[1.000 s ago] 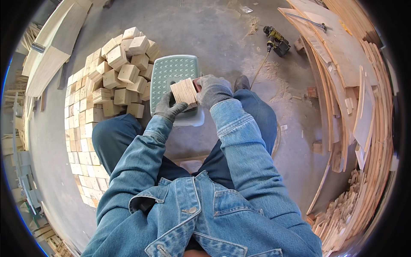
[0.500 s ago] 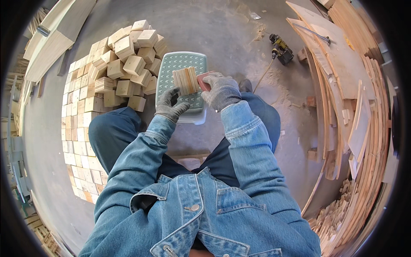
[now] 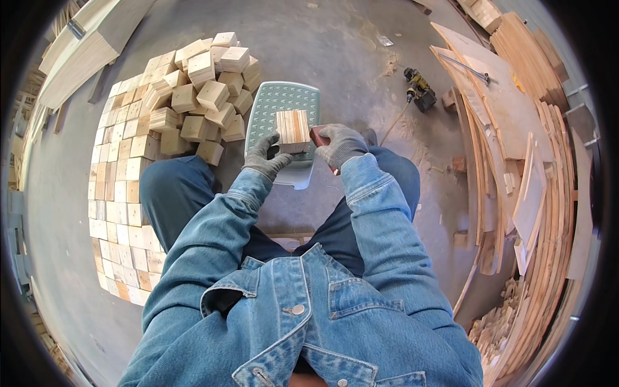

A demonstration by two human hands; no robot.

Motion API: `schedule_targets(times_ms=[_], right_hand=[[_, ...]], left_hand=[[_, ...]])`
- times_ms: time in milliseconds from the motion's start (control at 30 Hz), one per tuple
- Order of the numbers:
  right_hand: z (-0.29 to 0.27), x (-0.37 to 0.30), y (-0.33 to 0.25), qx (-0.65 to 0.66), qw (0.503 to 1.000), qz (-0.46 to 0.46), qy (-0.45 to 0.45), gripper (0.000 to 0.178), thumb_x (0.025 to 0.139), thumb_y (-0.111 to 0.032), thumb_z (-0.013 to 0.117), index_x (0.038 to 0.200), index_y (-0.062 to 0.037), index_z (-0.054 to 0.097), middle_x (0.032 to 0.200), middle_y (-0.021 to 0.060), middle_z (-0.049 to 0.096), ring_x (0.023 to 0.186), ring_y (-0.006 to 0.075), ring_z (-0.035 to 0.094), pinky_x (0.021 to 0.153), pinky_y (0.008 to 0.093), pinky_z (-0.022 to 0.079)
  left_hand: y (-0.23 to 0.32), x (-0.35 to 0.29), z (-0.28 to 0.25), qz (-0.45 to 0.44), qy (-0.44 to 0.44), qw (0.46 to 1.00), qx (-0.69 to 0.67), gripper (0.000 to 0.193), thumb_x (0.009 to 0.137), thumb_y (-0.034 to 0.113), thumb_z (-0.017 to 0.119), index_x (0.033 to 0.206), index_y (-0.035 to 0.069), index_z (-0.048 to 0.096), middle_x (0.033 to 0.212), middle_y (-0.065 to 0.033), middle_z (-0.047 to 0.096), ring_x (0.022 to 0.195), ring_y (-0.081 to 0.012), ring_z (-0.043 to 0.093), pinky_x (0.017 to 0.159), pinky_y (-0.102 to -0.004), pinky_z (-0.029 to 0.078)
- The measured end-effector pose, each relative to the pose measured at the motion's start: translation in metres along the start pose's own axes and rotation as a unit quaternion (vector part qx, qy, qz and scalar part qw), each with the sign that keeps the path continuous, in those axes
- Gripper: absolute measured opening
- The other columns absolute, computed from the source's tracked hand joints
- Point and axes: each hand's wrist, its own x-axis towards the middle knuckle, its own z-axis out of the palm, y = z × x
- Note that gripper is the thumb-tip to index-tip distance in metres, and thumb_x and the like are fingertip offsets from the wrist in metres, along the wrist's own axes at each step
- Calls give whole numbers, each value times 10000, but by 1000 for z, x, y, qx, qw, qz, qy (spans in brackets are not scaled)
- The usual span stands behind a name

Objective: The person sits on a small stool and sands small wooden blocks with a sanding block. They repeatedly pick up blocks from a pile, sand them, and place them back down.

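A layered plywood block point(image 3: 293, 131) sits over the ridged top of a pale green plastic step stool point(image 3: 265, 106) between my knees. My gloved left hand point(image 3: 266, 157) is closed on the block's lower left corner, finger at its side and thumb at its near edge. In my gloved right hand point(image 3: 343, 147) is a flat reddish-brown piece of sandpaper point(image 3: 317, 137), held upright against or just beside the block's right side. The glove hides much of the sandpaper, and I cannot tell whether it touches the wood.
Left of the stool, loose wooden blocks point(image 3: 213, 95) lie heaped beside neat rows of blocks point(image 3: 119, 213). A yellow and black cordless drill point(image 3: 420, 90) lies on the floor at the far right. Boards and wood strips point(image 3: 500, 109) are stacked along the right side.
The block has turned from a tilt to nearly square and sits slightly farther right in view. My right hand has swung the sandpaper more upright beside it. My left hand stays at the block's corner.
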Motion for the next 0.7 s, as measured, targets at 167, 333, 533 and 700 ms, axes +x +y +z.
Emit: schedule_targets(times_ms=[167,333,533,700], right_hand=[[-6,-18,-8,-10,996,63,60,583,869,-401,816,1395,-166,721,1520,90,638,1352,317,641,1170,408,493],[11,-22,-13,38,982,51,179,573,860,-346,842,1378,-130,727,1521,132,631,1370,323,628,1187,407,484],[35,-31,-28,111,957,50,262,560,824,-260,889,1336,-84,744,1502,155,640,1379,321,621,1179,402,503],[43,-32,-44,110,947,19,301,576,842,-193,900,1350,-3,709,1421,201,676,1333,322,649,1163,386,507]], left_hand=[[-1,-9,-13,-35,35,996,79,774,833,156,925,1507,4,576,1376,-175,699,1248,-252,686,1049,-354,566],[-21,-11,-36,-38,35,979,195,746,847,254,899,1485,6,601,1347,-217,716,1220,-304,704,1074,-384,557],[-1,-33,-44,-57,1,972,228,741,821,281,904,1462,28,634,1349,-225,715,1243,-336,698,1090,-396,545],[3,-41,-51,-47,-41,966,249,745,810,299,900,1463,46,644,1333,-231,721,1239,-343,702,1080,-393,555]])
